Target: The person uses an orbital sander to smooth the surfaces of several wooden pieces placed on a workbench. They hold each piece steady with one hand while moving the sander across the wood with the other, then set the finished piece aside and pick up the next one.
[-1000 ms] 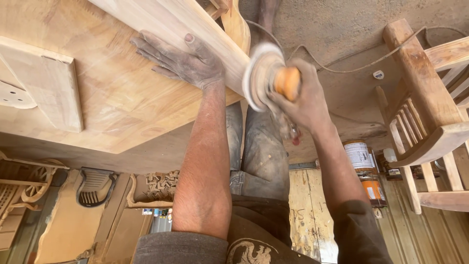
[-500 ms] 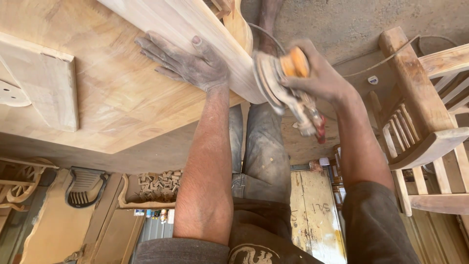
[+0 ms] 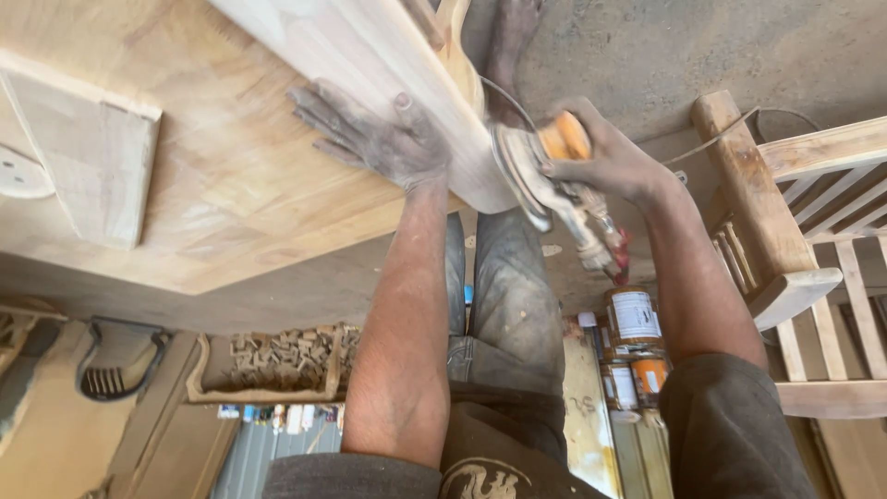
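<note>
**Dusty hands at the end of a pale plank**

The left hand [image 3: 383,139] lies flat with fingers spread, grey with dust, pressed on the pale wooden plank [image 3: 370,55] that runs across the tabletop [image 3: 231,203] from the far left toward the near right. The right hand [image 3: 610,162] is wrapped tight around the orange-topped sander [image 3: 545,176], just right of the plank's near end. The sander's round disc [image 3: 513,171] stands on edge against that end of the plank; whether it quite touches cannot be told through the blur. The tool's body slants down and right from the hand to a reddish tip. A thin cable [image 3: 739,125] trails off to the right over the concrete floor [image 3: 647,55].

A short block of wood [image 3: 88,152] rests on the left part of the tabletop, with a pale round disc [image 3: 18,171] just beside it at the left edge.

Below the right forearm, three tins [image 3: 633,356] are stacked on the floor, the top one with a white label, lower ones with orange; their lids are on, so the contents cannot be seen. Left of the legs, a wooden tray [image 3: 277,370] holds a heap of small wooden pieces. A slatted wooden chair [image 3: 795,259] stands at the right.
</note>
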